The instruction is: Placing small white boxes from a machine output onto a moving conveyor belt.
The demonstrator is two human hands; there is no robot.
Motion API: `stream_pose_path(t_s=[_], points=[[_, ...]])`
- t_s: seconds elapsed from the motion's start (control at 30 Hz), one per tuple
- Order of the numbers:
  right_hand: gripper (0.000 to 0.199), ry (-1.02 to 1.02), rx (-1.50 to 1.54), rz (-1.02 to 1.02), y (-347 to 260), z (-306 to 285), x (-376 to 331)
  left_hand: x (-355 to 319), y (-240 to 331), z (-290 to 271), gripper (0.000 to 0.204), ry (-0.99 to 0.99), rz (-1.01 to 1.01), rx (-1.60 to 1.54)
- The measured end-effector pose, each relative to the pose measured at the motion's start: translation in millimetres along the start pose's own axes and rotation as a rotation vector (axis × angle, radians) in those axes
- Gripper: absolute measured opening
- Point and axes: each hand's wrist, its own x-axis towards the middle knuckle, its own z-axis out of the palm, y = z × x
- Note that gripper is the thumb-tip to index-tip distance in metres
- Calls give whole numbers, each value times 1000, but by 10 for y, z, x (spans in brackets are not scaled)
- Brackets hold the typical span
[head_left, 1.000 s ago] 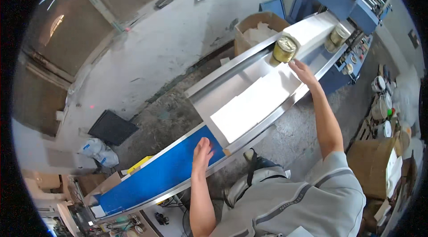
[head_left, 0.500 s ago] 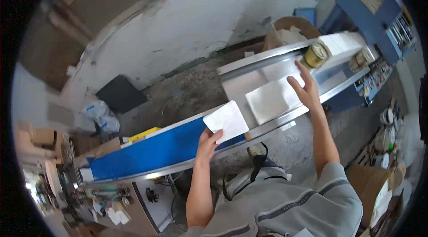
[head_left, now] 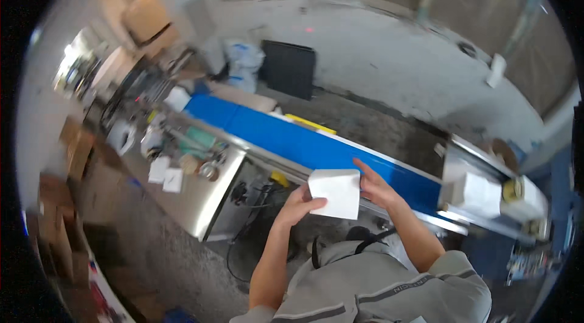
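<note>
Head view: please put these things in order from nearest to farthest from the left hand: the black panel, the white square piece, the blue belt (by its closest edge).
1. White square piece: held in the left hand, at its right side.
2. Blue belt: its closest edge lies just beyond the hand.
3. Black panel: past the belt, near the wall.

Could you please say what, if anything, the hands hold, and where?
The left hand holds a white squarish piece by its left edge; whether the right hand grips its right edge is unclear.
</note>
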Motion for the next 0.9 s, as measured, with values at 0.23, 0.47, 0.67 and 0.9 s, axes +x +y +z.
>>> stream_pose_path(t_s=[0.23,0.47,0.67,0.9], points=[[104,-143,-257,63,95,1167,1099,-709,175,-973,66,263,60,-28],[84,-137,-46,3,220,1793,3142,-1120,-318,-2759,58,1000,50,-82],[63,3,144,-23,332,2560,5795,-1364,-931,-4130,92,1298,-459,947],[56,51,334,-47,782,3545,8193,-929,-905,-4339,116,1190,-898,1019]])
